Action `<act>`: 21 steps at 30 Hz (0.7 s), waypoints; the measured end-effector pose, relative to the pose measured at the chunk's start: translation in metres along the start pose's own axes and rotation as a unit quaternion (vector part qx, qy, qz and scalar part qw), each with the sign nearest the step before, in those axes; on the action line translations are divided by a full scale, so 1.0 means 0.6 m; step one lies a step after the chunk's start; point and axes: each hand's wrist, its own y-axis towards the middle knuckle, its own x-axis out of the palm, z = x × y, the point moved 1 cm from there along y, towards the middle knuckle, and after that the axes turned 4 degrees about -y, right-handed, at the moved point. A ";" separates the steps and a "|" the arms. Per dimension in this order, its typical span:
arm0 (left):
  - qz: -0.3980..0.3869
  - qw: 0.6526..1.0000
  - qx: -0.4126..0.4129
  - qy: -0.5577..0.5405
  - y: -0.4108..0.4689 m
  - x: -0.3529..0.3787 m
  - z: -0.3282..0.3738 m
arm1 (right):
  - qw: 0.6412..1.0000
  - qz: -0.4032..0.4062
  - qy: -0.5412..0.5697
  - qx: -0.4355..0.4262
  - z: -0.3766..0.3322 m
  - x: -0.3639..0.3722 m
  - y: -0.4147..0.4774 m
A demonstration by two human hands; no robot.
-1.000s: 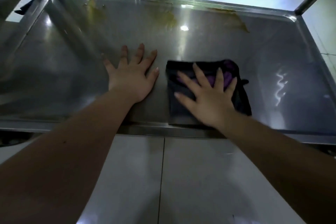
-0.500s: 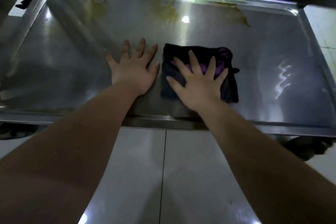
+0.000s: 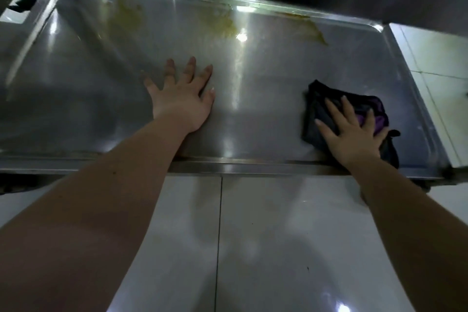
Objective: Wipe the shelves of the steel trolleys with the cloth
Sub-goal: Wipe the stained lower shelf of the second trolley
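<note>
Head view: the right hand [image 3: 350, 134] presses the cloth [image 3: 317, 109] with fingers spread at the near right of the trolley shelf [image 3: 266, 78], while the left hand [image 3: 182, 101] lies flat mid-shelf, well apart. This looks like mid-wipe, and the yellow stains [image 3: 222, 25] along the far edge probably call for the next strokes.

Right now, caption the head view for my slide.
Right hand presses the dark cloth on the steel shelf, left hand flat, yellow smears along the far edge.

Crumpled black-purple cloth [image 3: 319, 109] flat on rimmed steel trolley shelf [image 3: 266, 99], nr front-rt corner; yellow-brown smears [image 3: 225, 25] along far edge.
</note>
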 end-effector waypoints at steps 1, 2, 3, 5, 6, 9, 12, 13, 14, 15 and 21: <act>0.001 1.000 0.000 0.001 -0.001 0.000 0.000 | 1.000 0.002 -0.001 0.004 -0.015 0.001 -0.005; 0.002 1.000 0.000 0.001 -0.001 -0.001 0.000 | 1.000 0.007 -0.001 -0.002 -0.042 0.003 -0.013; 0.002 1.000 0.000 0.001 0.000 -0.002 0.000 | 1.000 0.014 -0.003 -0.021 -0.079 0.006 -0.024; 0.000 1.000 0.001 0.002 0.000 -0.003 -0.001 | 0.995 0.029 -0.013 -0.096 -0.164 0.020 -0.058; -0.001 1.000 0.001 0.003 0.000 -0.004 -0.003 | 0.990 0.033 -0.018 -0.136 -0.207 0.028 -0.079; -0.005 1.000 0.003 0.011 -0.005 -0.004 -0.012 | 0.981 0.036 -0.024 -0.189 -0.285 0.040 -0.121; -0.040 0.999 0.019 0.009 -0.001 -0.010 -0.020 | 0.981 0.036 -0.027 -0.191 -0.291 0.041 -0.123; -0.052 0.998 0.029 0.006 0.002 -0.014 -0.029 | 0.980 0.041 -0.027 -0.190 -0.289 0.043 -0.124; -0.056 0.998 0.040 0.010 0.005 -0.019 -0.044 | 0.980 0.048 -0.027 -0.189 -0.288 0.044 -0.124; -0.047 0.997 0.048 0.020 0.007 -0.025 -0.066 | 0.980 0.054 -0.026 -0.189 -0.289 0.044 -0.125; 0.023 0.999 -0.035 0.024 -0.003 -0.039 -0.182 | 0.981 0.047 -0.020 -0.189 -0.286 0.046 -0.121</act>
